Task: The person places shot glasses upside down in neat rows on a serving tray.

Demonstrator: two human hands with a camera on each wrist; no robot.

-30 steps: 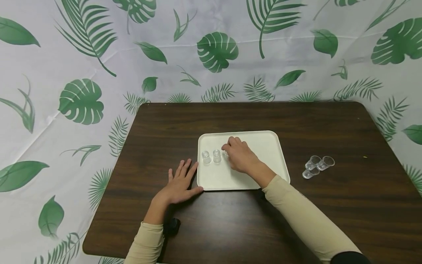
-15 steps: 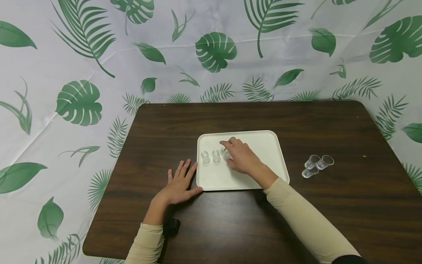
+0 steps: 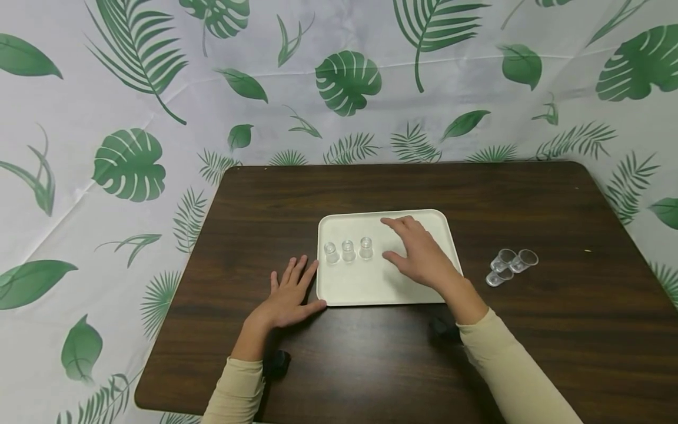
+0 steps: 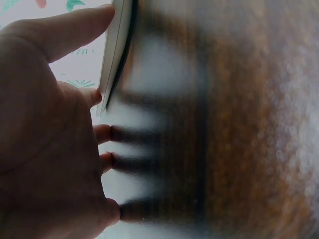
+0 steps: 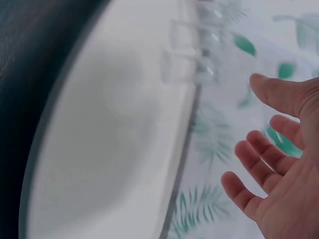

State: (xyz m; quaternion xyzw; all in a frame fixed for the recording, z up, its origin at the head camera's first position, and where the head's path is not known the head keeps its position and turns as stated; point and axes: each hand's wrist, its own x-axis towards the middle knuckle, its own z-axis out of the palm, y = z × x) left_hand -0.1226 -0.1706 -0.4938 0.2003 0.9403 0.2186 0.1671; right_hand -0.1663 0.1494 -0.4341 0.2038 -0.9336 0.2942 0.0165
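Clear cups (image 3: 348, 252), three in a row, are standing on the white tray (image 3: 371, 288), just left of the right hand (image 3: 421, 252), which is hovering over it with thumb and fingers parted, holding nothing. Spread and empty, the left hand (image 3: 287, 299) is touching the tray's edge, apparently steadying it, while three further cups (image 3: 509, 265) are resting clustered rightward on the desk (image 3: 360, 365).
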